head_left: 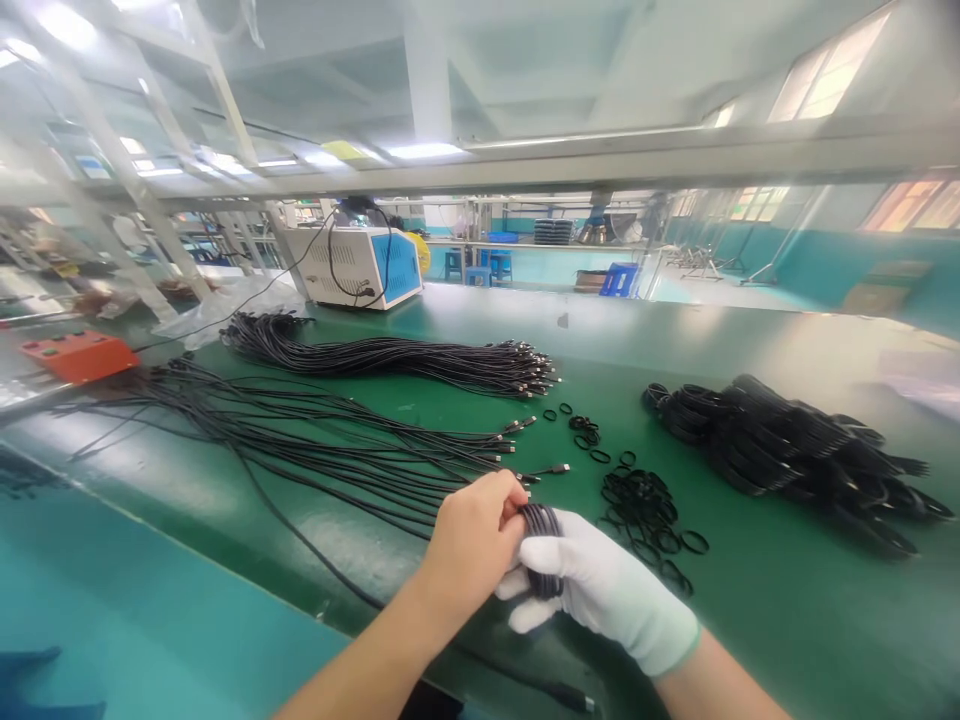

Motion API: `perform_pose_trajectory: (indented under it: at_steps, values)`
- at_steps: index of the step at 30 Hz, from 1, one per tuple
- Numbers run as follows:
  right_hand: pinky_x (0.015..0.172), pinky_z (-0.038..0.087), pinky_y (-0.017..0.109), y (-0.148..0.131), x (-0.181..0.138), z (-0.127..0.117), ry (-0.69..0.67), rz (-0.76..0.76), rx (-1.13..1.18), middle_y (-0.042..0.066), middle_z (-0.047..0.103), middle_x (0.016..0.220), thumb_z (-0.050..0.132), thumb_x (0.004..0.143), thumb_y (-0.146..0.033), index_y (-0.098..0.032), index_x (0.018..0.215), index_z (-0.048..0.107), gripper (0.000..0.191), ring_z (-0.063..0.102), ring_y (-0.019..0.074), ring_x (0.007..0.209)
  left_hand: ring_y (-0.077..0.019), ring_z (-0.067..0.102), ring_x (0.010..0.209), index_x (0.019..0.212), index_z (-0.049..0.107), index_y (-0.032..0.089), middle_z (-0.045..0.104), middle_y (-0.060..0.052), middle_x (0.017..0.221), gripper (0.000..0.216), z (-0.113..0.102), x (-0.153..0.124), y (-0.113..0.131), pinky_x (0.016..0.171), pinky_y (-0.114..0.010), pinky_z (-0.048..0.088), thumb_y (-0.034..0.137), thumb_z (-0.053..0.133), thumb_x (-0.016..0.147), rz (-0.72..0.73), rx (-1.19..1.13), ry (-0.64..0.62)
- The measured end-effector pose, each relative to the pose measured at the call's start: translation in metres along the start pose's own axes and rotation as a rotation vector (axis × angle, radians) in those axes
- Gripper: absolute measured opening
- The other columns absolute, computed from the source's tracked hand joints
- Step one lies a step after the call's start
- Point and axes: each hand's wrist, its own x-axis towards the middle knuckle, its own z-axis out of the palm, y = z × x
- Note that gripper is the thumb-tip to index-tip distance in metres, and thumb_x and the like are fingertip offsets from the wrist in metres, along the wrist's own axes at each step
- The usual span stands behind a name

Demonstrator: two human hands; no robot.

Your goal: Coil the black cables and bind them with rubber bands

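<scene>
A small coil of black cable is held between my two hands, just above the front part of the green table. My right hand, in a white glove, wraps its fingers around the coil. My bare left hand is closed, its fingertips pressed against the coil's upper left side. From beneath my hands, one cable end with a plug reaches toward the table's near edge. Loose black cables with metal-tipped plugs lie to the left, partly behind my left hand. Black rubber bands are scattered beyond my right hand.
Coiled black cables are piled on the right of the green table. A thick bundle of straight cables lies farther back. Behind it stands a white and blue machine. An orange box sits far left.
</scene>
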Motion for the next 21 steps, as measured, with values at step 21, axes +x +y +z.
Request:
perform_pose_trajectory:
  at_steps: [21]
  values:
    - [0.045,0.046,0.022,-0.065,-0.043,-0.032,0.439,-0.290,0.033,0.004,0.062,0.074,0.070,0.070,-0.025,-0.014,0.096,0.058,0.031,0.058,0.0132,0.059,-0.0141,0.059,0.069,0.089,0.060,0.021,0.064,0.001,0.079,0.015,-0.003,0.047,-0.008,0.063,-0.024,0.045,0.029,0.049,0.082,0.104,-0.040,-0.100]
